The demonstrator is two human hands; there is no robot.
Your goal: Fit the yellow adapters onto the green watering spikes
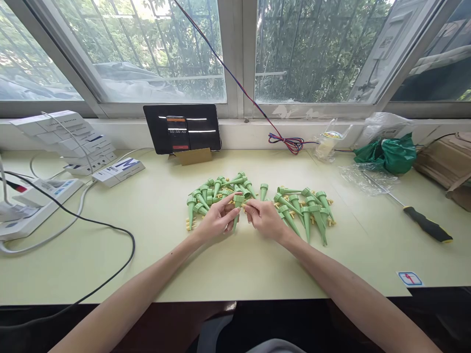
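Note:
Both my hands meet at the middle of the pale green table (165, 255). My left hand (218, 218) pinches a green cone-shaped plastic spike (237, 210) by its wide cap, tip pointing down. My right hand (264, 217) has its fingers closed on the same piece from the right side. Behind and to both sides lie two heaps of like green spikes with small yellow parts: one heap at the left (209, 193), one at the right (307, 208).
A dark tablet (182, 128) leans at the window sill showing a timer. White boxes (73, 139), a power strip (35, 201) and a black cable (110, 230) lie left. Right: a screwdriver (423, 223), clear plastic bags (368, 176), a green bag (390, 154), red-blue wires (290, 143).

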